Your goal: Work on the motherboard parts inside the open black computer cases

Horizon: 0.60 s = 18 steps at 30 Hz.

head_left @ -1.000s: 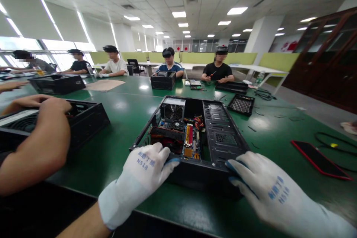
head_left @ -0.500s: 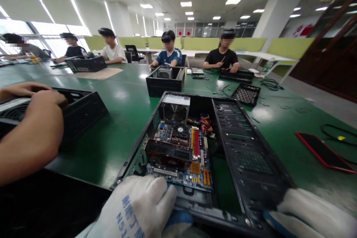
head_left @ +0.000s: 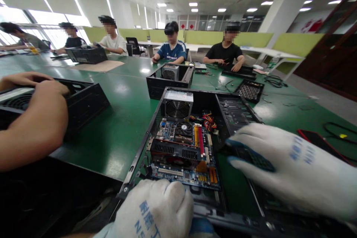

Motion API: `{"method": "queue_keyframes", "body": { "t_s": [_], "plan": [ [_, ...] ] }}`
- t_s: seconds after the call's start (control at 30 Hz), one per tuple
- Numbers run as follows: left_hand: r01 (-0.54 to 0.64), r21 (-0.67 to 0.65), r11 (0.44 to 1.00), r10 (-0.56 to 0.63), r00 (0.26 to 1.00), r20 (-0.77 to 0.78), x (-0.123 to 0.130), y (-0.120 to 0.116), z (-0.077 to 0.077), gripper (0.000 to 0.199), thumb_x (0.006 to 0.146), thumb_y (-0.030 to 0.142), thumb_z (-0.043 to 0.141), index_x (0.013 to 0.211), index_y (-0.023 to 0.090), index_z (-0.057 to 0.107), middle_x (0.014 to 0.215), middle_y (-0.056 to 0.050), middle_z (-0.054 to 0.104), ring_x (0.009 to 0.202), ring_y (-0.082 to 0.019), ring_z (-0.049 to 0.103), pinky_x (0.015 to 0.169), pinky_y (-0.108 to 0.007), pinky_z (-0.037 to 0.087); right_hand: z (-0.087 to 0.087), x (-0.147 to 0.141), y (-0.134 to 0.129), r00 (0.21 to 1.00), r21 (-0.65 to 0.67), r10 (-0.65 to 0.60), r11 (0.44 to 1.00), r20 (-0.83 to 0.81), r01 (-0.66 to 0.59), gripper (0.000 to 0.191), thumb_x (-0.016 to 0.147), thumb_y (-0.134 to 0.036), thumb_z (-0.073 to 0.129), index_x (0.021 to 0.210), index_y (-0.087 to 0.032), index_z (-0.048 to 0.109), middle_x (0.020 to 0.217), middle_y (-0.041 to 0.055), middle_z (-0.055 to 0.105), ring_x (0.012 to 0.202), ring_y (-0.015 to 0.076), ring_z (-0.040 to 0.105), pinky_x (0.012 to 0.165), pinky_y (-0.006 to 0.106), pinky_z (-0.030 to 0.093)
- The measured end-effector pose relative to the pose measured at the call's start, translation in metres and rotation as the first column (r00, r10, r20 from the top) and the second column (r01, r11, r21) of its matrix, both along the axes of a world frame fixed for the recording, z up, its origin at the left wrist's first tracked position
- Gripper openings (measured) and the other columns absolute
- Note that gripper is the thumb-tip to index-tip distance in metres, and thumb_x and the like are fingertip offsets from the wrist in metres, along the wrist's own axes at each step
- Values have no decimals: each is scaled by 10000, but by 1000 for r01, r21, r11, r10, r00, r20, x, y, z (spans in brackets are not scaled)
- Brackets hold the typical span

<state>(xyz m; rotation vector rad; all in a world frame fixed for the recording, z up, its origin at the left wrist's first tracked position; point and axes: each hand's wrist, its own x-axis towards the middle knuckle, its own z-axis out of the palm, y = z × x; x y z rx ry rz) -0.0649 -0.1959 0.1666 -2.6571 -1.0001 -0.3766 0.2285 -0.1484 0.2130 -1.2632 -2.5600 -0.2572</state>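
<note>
An open black computer case (head_left: 139,156) lies on its side before me. Inside it are a blue motherboard (head_left: 170,174), a black graphics card (head_left: 173,152), a power supply (head_left: 178,106) and bundled coloured cables (head_left: 209,122). My left hand (head_left: 156,208), in a white glove with blue print, is curled over the near edge of the case; its fingertips are partly hidden. My right hand (head_left: 273,160), gloved alike, is above the drive-bay side of the case. Its thumb and fingers are apart and no object shows between them.
At the left, another person's bare arms (head_left: 39,119) reach into a second case (head_left: 86,106). A third case (head_left: 170,81) stands just beyond mine on the green table (head_left: 125,100). Several people sit opposite. A black tray (head_left: 249,91), cables (head_left: 275,80) and a red-edged panel (head_left: 312,139) lie to the right.
My right hand has lifted from the near right corner of the case and moved forward and left over the drive bays. My left hand stays on the near edge.
</note>
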Motion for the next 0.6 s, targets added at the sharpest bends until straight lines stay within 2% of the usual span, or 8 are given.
{"method": "queue_keyframes", "body": {
  "t_s": [0.1,0.2,0.3,0.37,0.47,0.6],
  "plan": [
    [-24,-7,1000,24,1000,7,2,-3,-2,396,1001,583,521,814,247,617,715,10,621,571,-197,614,473,-329,416,2,-33,47,977,-95,-29,994,213,50,461,982,-574,524,1143,-187,716,1097,136,739,992,302,702,865,433,562],
    [-40,-37,999,41,999,15,2,-5,1,372,1006,547,519,831,237,630,734,2,631,599,-197,627,490,-316,425,-12,-65,89,927,-195,-37,974,373,117,530,977,-592,521,1173,-138,715,1118,172,741,1049,321,705,899,411,539],
    [-44,-60,997,47,998,35,2,-6,4,361,1004,531,526,843,229,639,766,-4,647,634,-197,646,513,-309,430,-31,-90,121,879,-305,-38,930,476,206,663,924,-685,539,1211,-111,709,1185,197,735,1111,345,702,919,409,536],
    [-51,-70,996,55,997,50,2,-6,3,366,998,543,533,842,231,644,774,-3,650,642,-200,649,517,-308,426,-42,-101,135,860,-359,-29,901,510,243,735,858,-729,596,1236,-108,705,1212,204,735,1129,352,703,906,403,546],
    [-50,-78,996,55,996,64,2,-5,0,382,977,582,563,844,234,648,772,0,648,639,-206,643,503,-314,417,-54,-111,145,848,-373,-36,887,528,271,679,805,-664,677,1210,-120,722,1202,195,746,1099,338,722,859,381,561],
    [-39,-85,996,44,998,55,2,-4,-2,427,952,638,586,830,231,635,760,-3,630,625,-208,631,480,-323,403,-55,-112,146,849,-332,-68,902,523,276,657,739,-593,719,1197,-122,725,1190,191,748,1065,336,731,812,373,568]
  ]
}}
